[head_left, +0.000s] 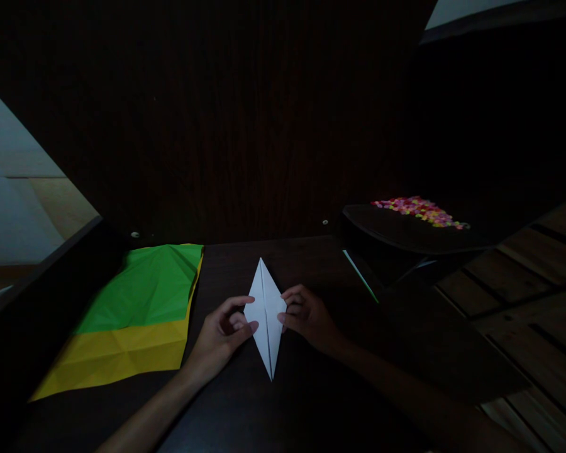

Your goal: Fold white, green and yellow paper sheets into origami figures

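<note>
- Viewing a dim scene from the head camera; I take the white folded paper [265, 311] as my landmark. It is a narrow kite or diamond shape with a centre crease, lying flat on the dark wooden table [311, 390], long axis pointing away from the person, sharper tip toward them.
- Left hand [219, 336]: sits just left of the white folded paper. Fingers curled, thumb and fingertips touching the paper's left edge near its widest part. Contact looks like pressing or a light pinch on the edge; I cannot tell which.
- Right hand [306, 318]: just right of the white folded paper, fingers bent, tips meeting the right edge opposite the left hand. Same note: touching the edge, grip not clear.
- Green sheet [146, 286]: well left of the white folded paper, creased, lying over a yellow sheet [117, 355] whose near strip and right margin show.
- Thin green strip [361, 284]: right of the paper and beyond it, at the edge of a dark tray [405, 236].
- Multicoloured small pieces [419, 211]: far right and beyond the paper, piled on that dark tray; too small to identify.
</note>
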The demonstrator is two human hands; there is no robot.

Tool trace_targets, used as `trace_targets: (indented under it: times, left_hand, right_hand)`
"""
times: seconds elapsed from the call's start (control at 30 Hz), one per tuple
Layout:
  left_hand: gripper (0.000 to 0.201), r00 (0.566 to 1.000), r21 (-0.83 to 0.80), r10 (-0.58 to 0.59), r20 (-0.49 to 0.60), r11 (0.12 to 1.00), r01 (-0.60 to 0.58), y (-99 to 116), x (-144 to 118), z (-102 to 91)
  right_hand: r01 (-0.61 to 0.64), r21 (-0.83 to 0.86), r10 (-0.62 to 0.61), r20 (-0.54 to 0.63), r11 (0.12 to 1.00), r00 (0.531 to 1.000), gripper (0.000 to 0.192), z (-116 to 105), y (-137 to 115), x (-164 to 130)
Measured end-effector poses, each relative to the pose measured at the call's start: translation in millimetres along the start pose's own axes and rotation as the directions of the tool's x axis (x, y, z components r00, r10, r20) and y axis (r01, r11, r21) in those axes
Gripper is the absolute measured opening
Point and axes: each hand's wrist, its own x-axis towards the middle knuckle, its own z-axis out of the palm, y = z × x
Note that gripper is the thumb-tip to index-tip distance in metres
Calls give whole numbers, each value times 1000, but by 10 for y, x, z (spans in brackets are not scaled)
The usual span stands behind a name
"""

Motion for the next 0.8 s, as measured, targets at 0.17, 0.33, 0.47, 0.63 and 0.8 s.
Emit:
trace_targets:
  times: [0.17, 0.33, 0.47, 0.63, 0.8]
  left_hand:
    - [44, 999, 34, 39, -30, 999, -38, 6, 4, 21]
    - [42, 998, 118, 56, -40, 992, -51, 24, -10, 15]
    - [38, 996, 186, 73, -50, 981, -63, 40, -19, 18]
    - [41, 996, 203, 73, -42, 977, -63, 42, -23, 25]
    - [41, 998, 166, 59, -6, 984, -57, 44, -34, 29]
  right_hand:
    - [-10, -27, 9, -9, 1000, 1000, 32, 6, -12, -5]
    - [-17, -52, 15, -25, 998, 1000, 30, 11, 2, 0]
    - [-31, -114, 29, -20, 993, 999, 25, -2, 21, 0]
    - [-49, -160, 52, 17, 986, 998, 21, -12, 22, -16]
    - [-34, -206, 55, 101, 978, 993, 20, -10, -11, -38]
